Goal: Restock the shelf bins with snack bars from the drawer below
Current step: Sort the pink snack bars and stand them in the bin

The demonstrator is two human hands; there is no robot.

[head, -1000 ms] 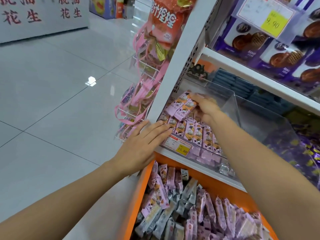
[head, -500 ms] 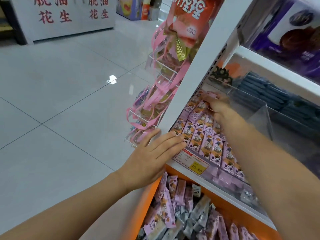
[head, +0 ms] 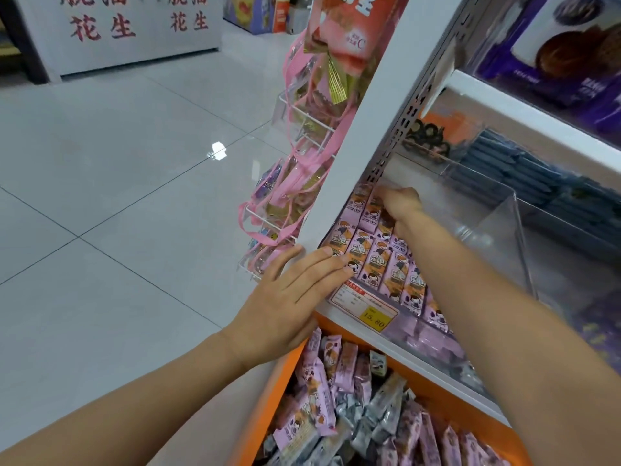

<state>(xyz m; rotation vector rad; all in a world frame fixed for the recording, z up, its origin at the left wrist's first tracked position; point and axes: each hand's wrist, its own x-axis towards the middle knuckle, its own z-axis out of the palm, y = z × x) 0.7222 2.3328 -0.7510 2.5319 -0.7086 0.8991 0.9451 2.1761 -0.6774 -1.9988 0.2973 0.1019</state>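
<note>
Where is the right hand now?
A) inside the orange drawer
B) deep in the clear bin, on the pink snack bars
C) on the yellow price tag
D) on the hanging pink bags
B: the right hand reaches to the back of the clear bin, on the pink snack bars, well above the orange drawer.

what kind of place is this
Most likely a shop's snack aisle: a yellow price tag on a clear bin of pink snack bars, and an open orange drawer of more bars below.
</note>
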